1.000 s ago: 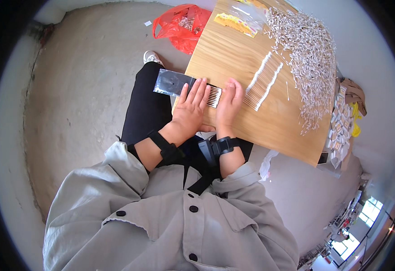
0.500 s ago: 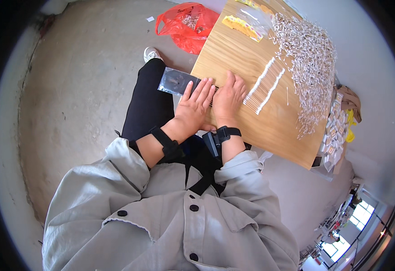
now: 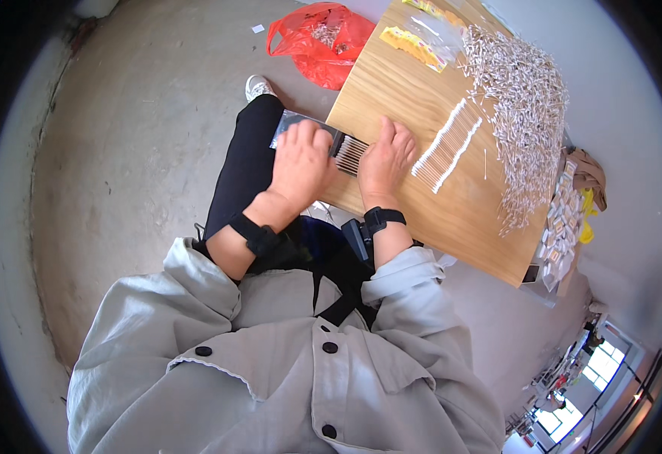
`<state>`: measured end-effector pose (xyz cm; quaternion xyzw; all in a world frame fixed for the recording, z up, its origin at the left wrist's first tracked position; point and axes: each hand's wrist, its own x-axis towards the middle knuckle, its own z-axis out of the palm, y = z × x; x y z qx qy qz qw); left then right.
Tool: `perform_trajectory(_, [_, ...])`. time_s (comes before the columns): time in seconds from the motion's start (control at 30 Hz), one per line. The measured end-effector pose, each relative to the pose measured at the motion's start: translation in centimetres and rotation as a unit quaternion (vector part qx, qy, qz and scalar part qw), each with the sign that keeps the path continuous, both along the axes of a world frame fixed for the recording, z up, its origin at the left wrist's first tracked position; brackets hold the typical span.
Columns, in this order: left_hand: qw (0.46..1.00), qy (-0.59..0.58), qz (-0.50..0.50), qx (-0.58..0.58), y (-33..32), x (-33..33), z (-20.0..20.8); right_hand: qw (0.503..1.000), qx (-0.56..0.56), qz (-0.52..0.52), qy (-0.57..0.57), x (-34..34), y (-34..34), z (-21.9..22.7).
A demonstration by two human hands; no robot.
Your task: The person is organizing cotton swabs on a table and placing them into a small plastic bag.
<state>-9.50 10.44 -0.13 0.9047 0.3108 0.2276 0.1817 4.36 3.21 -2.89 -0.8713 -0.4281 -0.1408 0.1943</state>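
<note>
Several cotton swabs (image 3: 352,156) lie on a dark packet (image 3: 337,141) at the table's (image 3: 452,216) edge. The left hand (image 3: 300,160), fingers curled, covers part of it; the right hand (image 3: 384,163), fingers together, is beside the swabs; I cannot tell whether either grips.

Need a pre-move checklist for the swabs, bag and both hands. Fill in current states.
1. Swabs between the hands lie side by side: ok, where visible.
2. Those swabs sit fully inside the plastic bag: cannot tell; the left hand covers part of it.
3. Bag fully supported by the table: not ok; its left end sticks out past the edge.
4. Left hand's grip on the bag: cannot tell; fingertips hidden.
5. Right hand beside those swabs: ok.
6. Every other swab in the laid-out row or the pile: not ok; a single swab lies between them.
</note>
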Motion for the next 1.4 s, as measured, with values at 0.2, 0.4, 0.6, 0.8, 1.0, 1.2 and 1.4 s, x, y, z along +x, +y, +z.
perform_trajectory(0.2, [0.989,0.148,0.01,0.017,1.0,1.4,0.5,1.0,0.012,0.003,-0.009,0.1,0.1,-0.1])
perform_trajectory(0.4, [0.956,0.278,-0.027,0.091,1.3,3.8,0.7,1.0,0.024,-0.003,-0.003,-0.1,0.1,-0.4])
perform_trajectory(0.6, [0.972,0.231,-0.053,-0.01,2.4,2.7,1.9,1.0,0.001,-0.004,0.023,-0.4,0.4,-0.2])
perform_trajectory(0.8, [0.986,0.163,-0.039,0.008,2.4,2.4,1.4,0.999,0.003,0.026,0.028,-0.9,1.8,-0.1])
perform_trajectory(1.0, [0.984,-0.105,0.129,-0.062,4.0,-0.7,-1.5,0.999,-0.008,0.026,0.029,-1.8,2.6,0.5])
perform_trajectory(1.2, [0.698,-0.31,0.155,-0.626,4.8,-1.3,-4.5,0.999,0.019,0.032,0.029,-2.3,3.3,0.2])
perform_trajectory(1.4, [0.664,-0.328,0.124,-0.66,3.9,-0.7,-4.5,0.995,0.036,0.022,0.089,-3.0,3.5,0.2])
